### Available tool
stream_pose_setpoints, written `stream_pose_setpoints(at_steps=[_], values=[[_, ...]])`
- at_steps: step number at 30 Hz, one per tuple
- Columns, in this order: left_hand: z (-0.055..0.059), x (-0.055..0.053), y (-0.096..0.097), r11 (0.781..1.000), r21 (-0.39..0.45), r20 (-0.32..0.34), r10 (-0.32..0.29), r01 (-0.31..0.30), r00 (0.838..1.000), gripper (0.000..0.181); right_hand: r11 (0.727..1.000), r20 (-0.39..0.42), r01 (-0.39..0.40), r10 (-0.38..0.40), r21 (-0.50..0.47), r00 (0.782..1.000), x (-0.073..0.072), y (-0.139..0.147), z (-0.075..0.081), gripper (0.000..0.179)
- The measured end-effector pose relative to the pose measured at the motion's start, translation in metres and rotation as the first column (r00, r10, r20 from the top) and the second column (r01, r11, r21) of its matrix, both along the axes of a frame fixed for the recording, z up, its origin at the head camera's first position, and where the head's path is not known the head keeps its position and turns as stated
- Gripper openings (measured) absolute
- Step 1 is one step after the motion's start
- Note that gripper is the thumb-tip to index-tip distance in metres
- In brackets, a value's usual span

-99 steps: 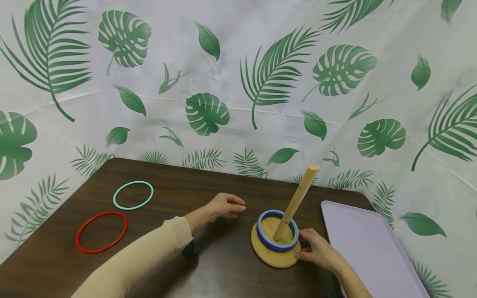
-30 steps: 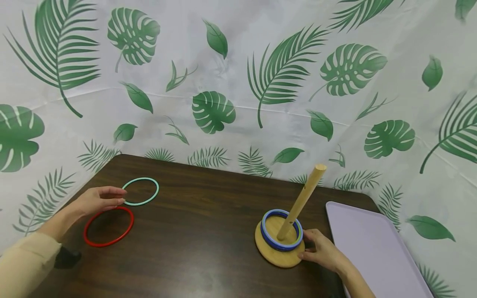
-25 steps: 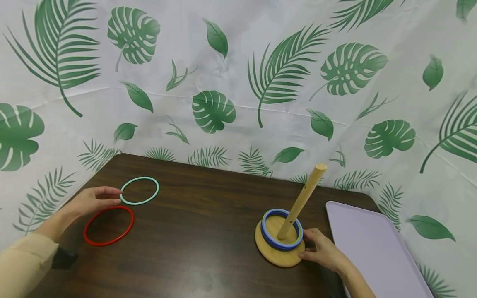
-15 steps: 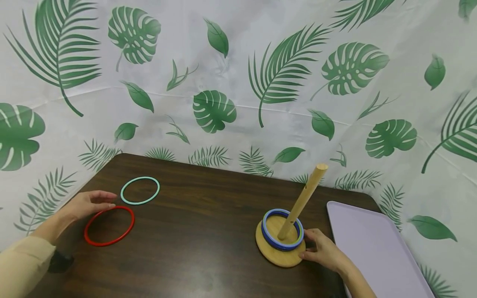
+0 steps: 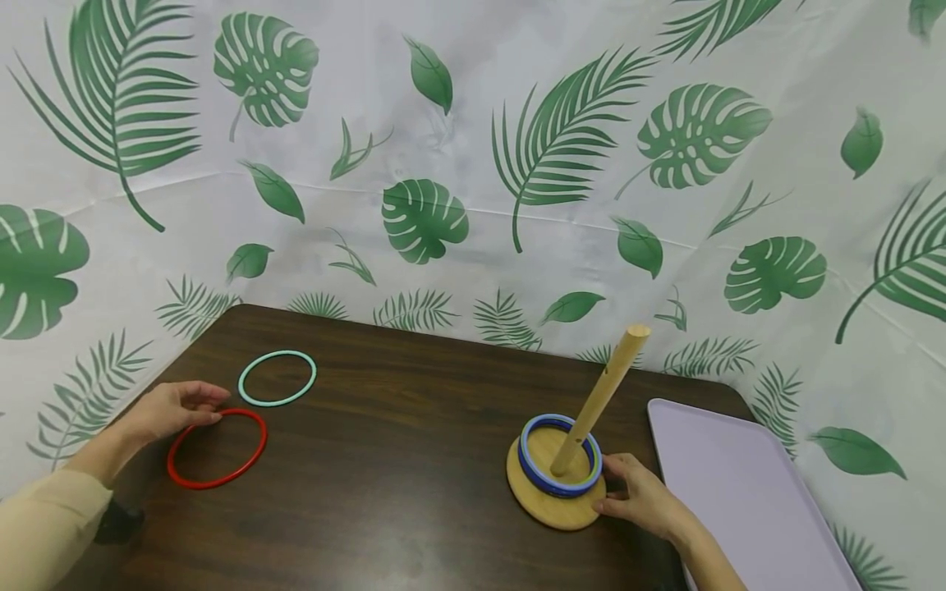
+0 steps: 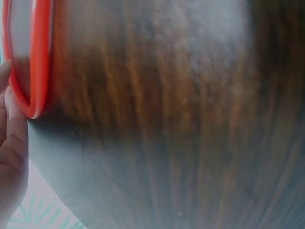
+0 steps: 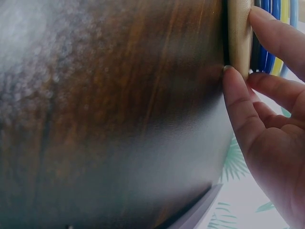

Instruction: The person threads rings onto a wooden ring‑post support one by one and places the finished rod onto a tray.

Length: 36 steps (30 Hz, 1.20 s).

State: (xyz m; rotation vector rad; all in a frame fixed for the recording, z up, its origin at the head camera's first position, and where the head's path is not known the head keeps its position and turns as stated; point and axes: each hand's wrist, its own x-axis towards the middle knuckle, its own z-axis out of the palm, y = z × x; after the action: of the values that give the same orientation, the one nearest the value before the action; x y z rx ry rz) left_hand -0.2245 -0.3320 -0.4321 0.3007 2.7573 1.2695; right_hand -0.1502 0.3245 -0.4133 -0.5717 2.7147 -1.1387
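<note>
Left hand: [image 5: 173,408] at far left rim of red ring [image 5: 198,486]; thumb and fingers close to the rim, cannot tell whether pinched.
Red ring: flat on left part of dark table [image 5: 392,460].
Teal ring: [image 5: 275,404] just beyond red one.
Right hand: [image 5: 641,497] pinching right edge of wooden base [image 5: 554,513], thumb and fingers.
Stacked rings: [image 5: 542,483] blue and yellow among them, around wooden peg [image 5: 602,394].
Lilac tray: [image 5: 739,476] far right.

Cream long sleeve [image 5: 48,529], plain cuff [image 5: 87,492]; dark piece [image 5: 118,523] beneath wrist [image 5: 101,460].
</note>
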Motion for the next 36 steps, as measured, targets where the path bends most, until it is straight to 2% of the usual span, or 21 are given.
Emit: stream_pose_setpoints(at_steps=[6,20,26,31,36], values=[[0.001,0.0,0.002,0.998,-0.067,-0.03,-0.004,0.002,1.0,0.036,1.0,-0.006,0.0,0.0,0.0,1.0,0.001,0.001,0.001,0.061],[0.009,0.001,0.002,0.989,-0.136,0.002,-0.056,0.055,0.998,0.023,1.0,0.011,0.001,0.0,-0.004,1.0,0.0,0.002,0.001,0.064],[0.016,0.003,0.003,0.981,-0.185,0.072,-0.044,0.057,0.996,0.019,1.0,-0.005,-0.005,0.005,0.004,1.0,0.0,0.003,0.0,0.063],[0.022,0.003,0.005,0.986,-0.144,0.168,-0.058,0.083,0.984,0.02,1.0,-0.004,-0.001,0.001,0.006,1.0,0.0,0.003,0.0,0.063],[0.029,0.004,0.012,0.989,-0.097,0.192,-0.091,0.111,0.977,0.021,1.0,-0.012,-0.003,0.003,0.008,1.0,0.0,0.003,0.0,0.062]])
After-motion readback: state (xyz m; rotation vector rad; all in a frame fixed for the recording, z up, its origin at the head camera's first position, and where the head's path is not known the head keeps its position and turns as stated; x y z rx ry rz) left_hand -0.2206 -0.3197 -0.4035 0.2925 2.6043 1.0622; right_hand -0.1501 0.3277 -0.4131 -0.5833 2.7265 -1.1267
